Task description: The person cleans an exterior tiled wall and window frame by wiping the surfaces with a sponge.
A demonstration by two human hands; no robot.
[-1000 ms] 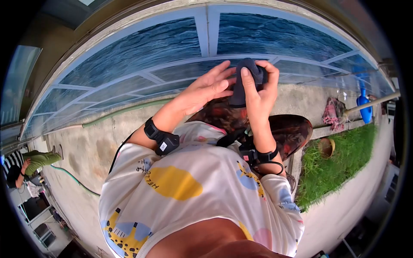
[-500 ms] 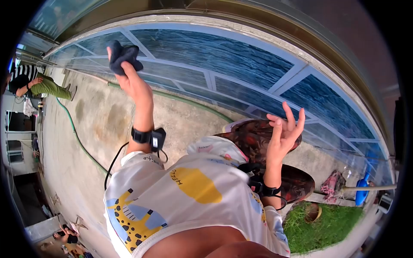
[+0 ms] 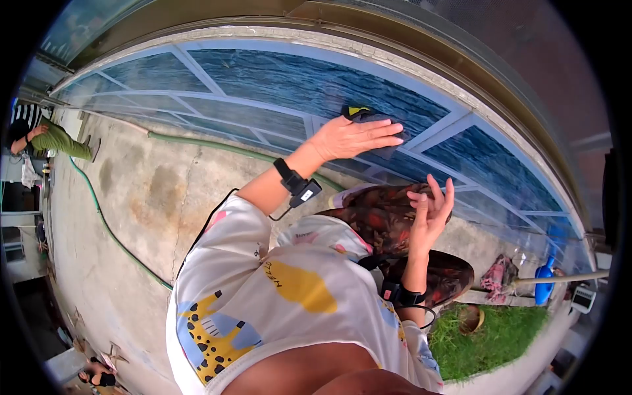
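A dark grey cloth [image 3: 385, 153] with a yellow patch lies against the blue-framed window panel [image 3: 289, 72]. My left hand [image 3: 355, 137] presses flat over this cloth, its back towards me and its fingers pointing right, and part of the cloth shows past its edges. Lower and to the right, my right hand [image 3: 431, 214] is raised near the panel's lower frame, above my bent knees. Its fingers are apart and loosely curved, with nothing in them. Each wrist carries a black strap with a small device.
A green hose [image 3: 217, 141] runs along the panel's base over the concrete floor [image 3: 138, 191]. On the right are a grass patch [image 3: 494, 342], a blue plastic scoop-like object [image 3: 544, 283] and a pole [image 3: 559, 278]. A person in green trousers [image 3: 59, 141] stands far left.
My left hand has swept right with the cloth, from the panel's left part to its middle, and now lies flat over it. My right hand has shifted only slightly.
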